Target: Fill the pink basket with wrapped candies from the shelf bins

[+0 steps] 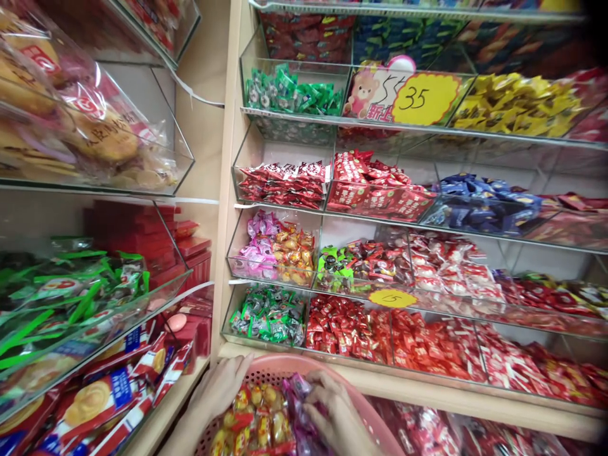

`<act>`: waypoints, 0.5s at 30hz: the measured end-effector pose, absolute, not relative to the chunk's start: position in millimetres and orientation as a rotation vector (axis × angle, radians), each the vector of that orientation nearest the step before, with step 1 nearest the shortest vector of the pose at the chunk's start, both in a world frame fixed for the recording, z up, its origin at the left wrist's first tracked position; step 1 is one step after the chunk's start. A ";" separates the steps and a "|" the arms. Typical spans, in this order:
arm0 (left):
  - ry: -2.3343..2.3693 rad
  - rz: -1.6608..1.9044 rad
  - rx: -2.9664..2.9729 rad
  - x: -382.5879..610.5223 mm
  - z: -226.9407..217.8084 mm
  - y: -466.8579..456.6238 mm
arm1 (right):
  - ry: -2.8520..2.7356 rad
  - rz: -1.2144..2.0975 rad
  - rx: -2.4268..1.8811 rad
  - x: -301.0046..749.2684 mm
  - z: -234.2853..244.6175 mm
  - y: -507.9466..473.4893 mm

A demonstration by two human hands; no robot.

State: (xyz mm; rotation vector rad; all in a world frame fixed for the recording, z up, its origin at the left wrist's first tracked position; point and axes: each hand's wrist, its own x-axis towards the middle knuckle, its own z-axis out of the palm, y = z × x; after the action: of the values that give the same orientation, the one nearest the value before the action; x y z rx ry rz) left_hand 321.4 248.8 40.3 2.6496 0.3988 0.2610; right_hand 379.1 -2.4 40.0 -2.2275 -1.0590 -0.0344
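A pink plastic basket [280,362] with a perforated wall stands low against the front of the shelves. In it lie yellow-gold wrapped candies [259,418] and purple-wrapped candies [298,396]. My left hand [219,383] is closed over the basket's left rim, its fingertips reaching along the edge. My right hand [332,408] is inside the basket on the right, fingers curled onto the purple wrappers. Its palm faces down, so what lies beneath the fingers is partly hidden.
Clear-fronted shelf bins ahead hold green candies [268,316], red candies [342,326], and pink and orange candies [292,250]. Angled shelves on the left carry green packets [71,285] and red-blue biscuit packs [102,399]. A yellow price tag [392,298] hangs in front.
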 end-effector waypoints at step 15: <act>0.402 0.271 2.663 318.7 41.6 247.2 | -1.393 -0.403 -2.386 387.6 23.3 -7.5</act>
State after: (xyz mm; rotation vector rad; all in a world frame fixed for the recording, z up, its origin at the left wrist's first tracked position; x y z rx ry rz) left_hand 318.7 247.2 41.6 2.6628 0.4020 0.2709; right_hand 387.6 -7.5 23.3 -2.3864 -1.3933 -0.4029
